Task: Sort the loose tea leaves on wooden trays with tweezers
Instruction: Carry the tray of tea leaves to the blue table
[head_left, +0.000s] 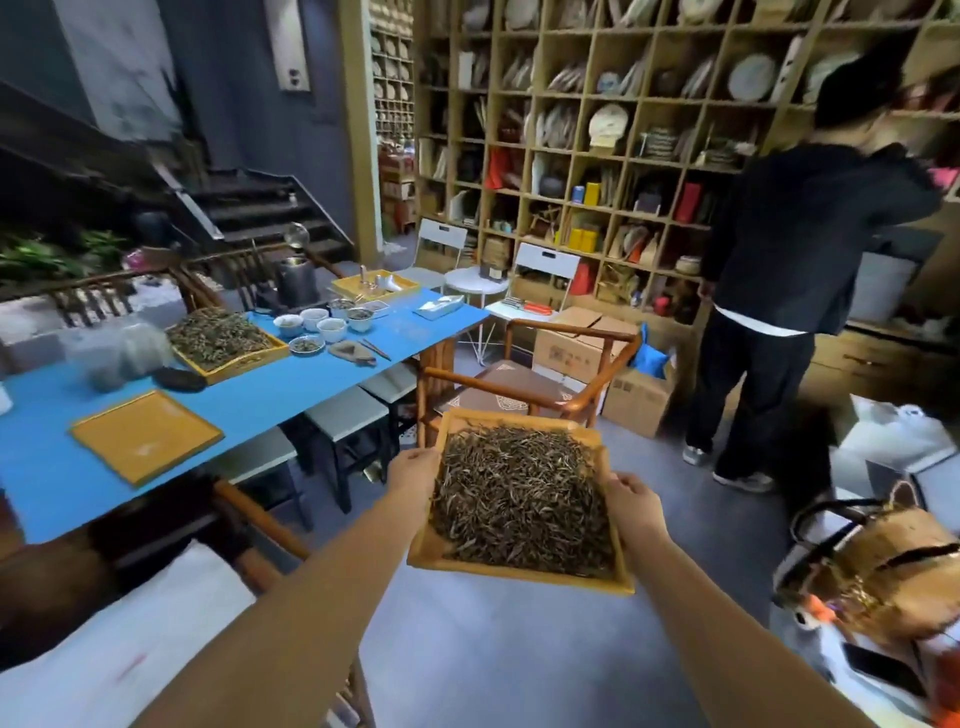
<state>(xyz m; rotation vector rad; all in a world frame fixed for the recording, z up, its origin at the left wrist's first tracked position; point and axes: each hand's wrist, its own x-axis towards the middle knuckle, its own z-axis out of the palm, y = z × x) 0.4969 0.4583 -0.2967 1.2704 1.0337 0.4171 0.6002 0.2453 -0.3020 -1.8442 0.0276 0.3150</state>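
Both hands carry wooden tray (524, 579) of tea leaves (522, 501) above floor: left hand (415, 470) grips left rim, right hand (636, 512) grips right rim. Sorting not started. Next likely: set tray on blue table (291, 387), find tweezers.

Matt wooden tray (524, 574) holds dry, wiry tea leaves (519, 499); smooth blue tabletop (291, 384).

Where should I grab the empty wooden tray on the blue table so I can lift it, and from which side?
Take the empty wooden tray by its raised rim on two opposite edges, one hand each, as the left hand and right hand hold the tray of tea leaves. Come from the near table edge: it lies flat, close to that edge.
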